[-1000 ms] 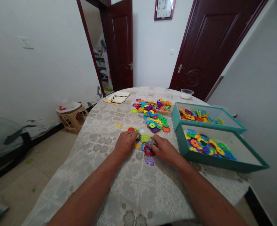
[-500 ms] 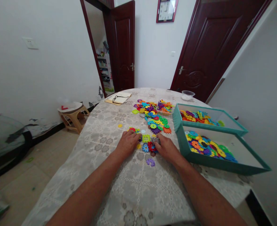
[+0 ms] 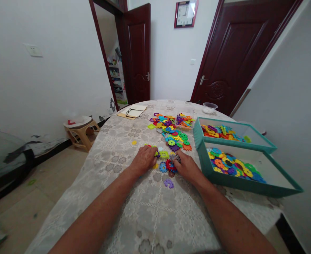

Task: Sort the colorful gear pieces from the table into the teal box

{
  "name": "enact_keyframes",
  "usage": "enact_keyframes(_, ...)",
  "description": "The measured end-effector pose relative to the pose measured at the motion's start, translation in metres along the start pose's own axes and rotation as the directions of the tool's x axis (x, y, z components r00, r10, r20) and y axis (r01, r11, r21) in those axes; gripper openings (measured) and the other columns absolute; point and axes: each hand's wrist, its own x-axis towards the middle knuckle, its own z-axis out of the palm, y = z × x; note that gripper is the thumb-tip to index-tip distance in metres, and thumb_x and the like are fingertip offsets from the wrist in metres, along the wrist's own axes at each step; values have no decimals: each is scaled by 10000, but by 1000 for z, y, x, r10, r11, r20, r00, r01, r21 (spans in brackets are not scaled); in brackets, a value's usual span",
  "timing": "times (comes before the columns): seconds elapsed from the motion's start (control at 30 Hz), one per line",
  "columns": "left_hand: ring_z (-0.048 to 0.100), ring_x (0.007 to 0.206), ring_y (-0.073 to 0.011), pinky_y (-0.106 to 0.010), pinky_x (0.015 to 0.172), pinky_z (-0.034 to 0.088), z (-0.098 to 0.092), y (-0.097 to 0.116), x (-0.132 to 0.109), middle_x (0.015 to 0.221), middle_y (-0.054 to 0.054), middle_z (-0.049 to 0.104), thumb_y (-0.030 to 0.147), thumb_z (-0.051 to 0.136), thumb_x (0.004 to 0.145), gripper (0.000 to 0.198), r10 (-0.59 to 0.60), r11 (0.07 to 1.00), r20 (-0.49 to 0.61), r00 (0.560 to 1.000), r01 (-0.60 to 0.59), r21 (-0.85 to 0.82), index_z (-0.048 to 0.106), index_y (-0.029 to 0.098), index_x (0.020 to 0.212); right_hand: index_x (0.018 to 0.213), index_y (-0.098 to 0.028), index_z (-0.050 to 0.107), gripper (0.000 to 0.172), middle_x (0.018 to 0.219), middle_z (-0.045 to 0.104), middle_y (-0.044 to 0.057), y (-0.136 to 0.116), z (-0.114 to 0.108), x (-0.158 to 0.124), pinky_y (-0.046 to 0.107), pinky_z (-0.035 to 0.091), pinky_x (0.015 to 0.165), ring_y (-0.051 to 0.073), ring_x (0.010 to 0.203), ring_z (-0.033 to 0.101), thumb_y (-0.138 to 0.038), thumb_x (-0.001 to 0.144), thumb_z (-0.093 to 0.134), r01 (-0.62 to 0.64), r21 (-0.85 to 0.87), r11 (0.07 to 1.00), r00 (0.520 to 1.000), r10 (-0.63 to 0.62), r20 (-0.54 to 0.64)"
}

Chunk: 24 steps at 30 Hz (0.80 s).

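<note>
Interlocking plastic discs (image 3: pixel 166 163) lie clustered on the lace tablecloth (image 3: pixel 150 215) between both hands. The left hand (image 3: pixel 144 159) curls over their edge, its grip unclear. The right hand (image 3: pixel 187 166) pinches a grey piece (image 3: pixel 175 157) near the teal box (image 3: pixel 224 178).

Both my bare forearms reach in from the near edge of the tabletop (image 3: pixel 147 215) and angle toward each other near its middle. My left hand (image 3: pixel 144 159) lies palm down, fingers bent and pointing right. My right hand (image 3: pixel 187 166) sits knuckles up, near it but apart, fingers curled leftward, the fingertips mostly hidden from me.
</note>
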Motion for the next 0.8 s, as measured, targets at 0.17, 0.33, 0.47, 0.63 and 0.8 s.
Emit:
enact_keyframes(0.17,631,1058,-255,-405,986,467,2,-2,6,1063,-99,718,188,526,1011,266,65,995,-41,997,-62,73,637,212,1252,965,-217,563,70,880,683,51,-1,1,-1,283,358,724,204,824,620,-286,970,552,3,-27,1000,1000,-2,13)
enact_keyframes(0.33,637,953,-245,-376,893,466,-8,-9,15,1009,-80,712,194,502,1039,242,56,988,3,998,-56,147,642,225,1235,943,-224,539,57,883,683,43,-1,1,-1,275,366,727,196,834,627,-273,973,545,2,8,1000,1000,-2,12)
enact_keyframes(0.47,647,957,-256,-371,851,475,-11,-18,22,1040,-91,724,206,510,1036,269,11,988,15,1000,-13,155,640,225,1271,904,-232,520,118,840,668,30,-2,1,-1,280,360,701,192,788,615,-309,993,522,5,45,999,1000,-5,0)
enact_keyframes(0.63,663,1009,-254,-372,885,494,-8,-23,20,1088,-103,733,200,513,1033,320,40,996,-20,999,-38,82,636,231,1327,904,-238,537,130,864,663,24,-6,-2,0,288,393,726,198,819,608,-330,991,506,1,119,993,995,10,-95)
enact_keyframes(0.8,684,1047,-242,-383,957,518,-8,-14,13,1132,-105,753,232,498,1057,300,9,999,-92,996,-13,-42,647,222,1317,923,-233,579,156,871,648,22,-7,-5,0,307,431,754,207,839,598,-353,992,506,31,184,982,989,-3,-150)
